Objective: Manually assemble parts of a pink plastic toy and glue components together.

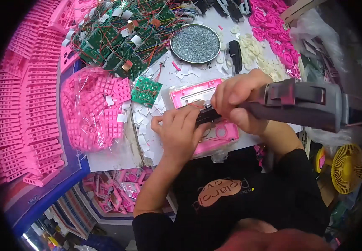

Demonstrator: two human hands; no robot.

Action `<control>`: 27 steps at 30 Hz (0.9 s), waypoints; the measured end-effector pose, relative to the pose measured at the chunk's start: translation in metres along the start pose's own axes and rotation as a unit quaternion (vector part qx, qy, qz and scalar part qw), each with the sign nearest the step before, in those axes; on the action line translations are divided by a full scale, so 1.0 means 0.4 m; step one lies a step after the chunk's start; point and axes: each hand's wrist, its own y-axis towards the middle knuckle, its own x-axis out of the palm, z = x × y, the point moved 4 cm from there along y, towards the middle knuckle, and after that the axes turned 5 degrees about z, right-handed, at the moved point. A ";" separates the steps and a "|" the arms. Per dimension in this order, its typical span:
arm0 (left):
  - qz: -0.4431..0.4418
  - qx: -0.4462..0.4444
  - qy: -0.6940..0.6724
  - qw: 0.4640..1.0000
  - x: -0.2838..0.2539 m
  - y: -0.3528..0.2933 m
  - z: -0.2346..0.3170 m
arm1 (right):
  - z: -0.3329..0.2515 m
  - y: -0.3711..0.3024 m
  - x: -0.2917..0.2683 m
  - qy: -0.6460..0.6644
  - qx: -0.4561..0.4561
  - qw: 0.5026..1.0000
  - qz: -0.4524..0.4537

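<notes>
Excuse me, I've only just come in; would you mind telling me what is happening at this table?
A person is bent over an opened pink casing on the table. Their left hand steadies a black part over it, and their right hand grips a dark handheld tool beside that part. Whether the tool touches it is hidden. Wired green circuit boards are heaped beyond the left hand.
</notes>
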 end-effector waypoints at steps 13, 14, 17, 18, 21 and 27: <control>0.005 0.010 -0.027 1.000 0.001 -0.017 -0.012 | 0.009 0.002 0.023 -0.033 0.000 0.998 -0.046; 0.009 0.012 -0.028 0.999 0.001 -0.018 -0.013 | 0.009 0.003 0.025 -0.025 0.004 0.999 -0.047; 0.023 0.024 -0.038 0.999 0.005 -0.020 -0.014 | 0.006 0.007 0.036 -0.010 0.008 0.998 -0.054; 0.031 0.032 -0.046 0.998 0.007 -0.020 -0.015 | 0.006 0.010 0.041 -0.011 0.002 0.998 -0.059; 0.032 0.049 -0.065 0.996 0.009 -0.021 -0.021 | 0.016 0.019 0.050 -0.030 -0.023 0.995 -0.088; 0.009 0.024 -0.074 0.997 0.008 -0.007 -0.025 | 0.043 0.036 0.021 0.007 0.017 0.992 -0.128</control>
